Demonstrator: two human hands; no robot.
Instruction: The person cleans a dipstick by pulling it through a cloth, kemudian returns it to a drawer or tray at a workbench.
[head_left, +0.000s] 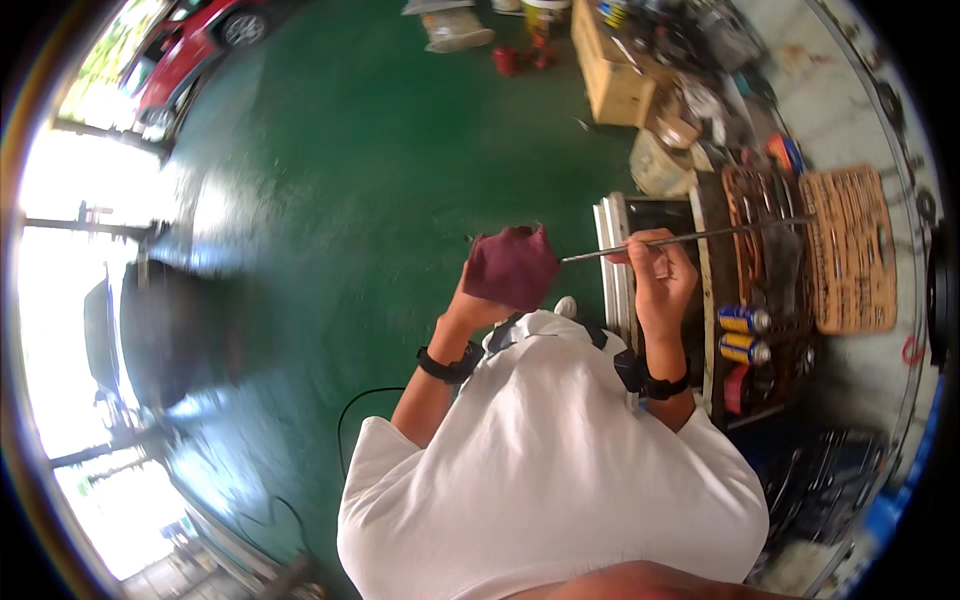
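Note:
A maroon cloth (512, 266) lies over my left hand (480, 306), which grips it from below; most of those fingers are hidden under the fabric. Between the fingertips of my right hand (664, 274) is a long thin metal rod (712, 234). One end of the rod meets the cloth's right edge; whether it runs on inside the folds cannot be seen. The other end reaches across toward an open orange socket-set case (851, 251). Both hands are held in front of my body, above the green floor.
To the right stands a tool cabinet (705, 300) with a tool tray (761, 232) and yellow-and-blue spray cans (742, 320). A wooden box (611, 82) and a pale bucket (660, 165) sit beyond it. A red car (180, 56) is parked far left. A black cable (343, 420) trails near my left elbow.

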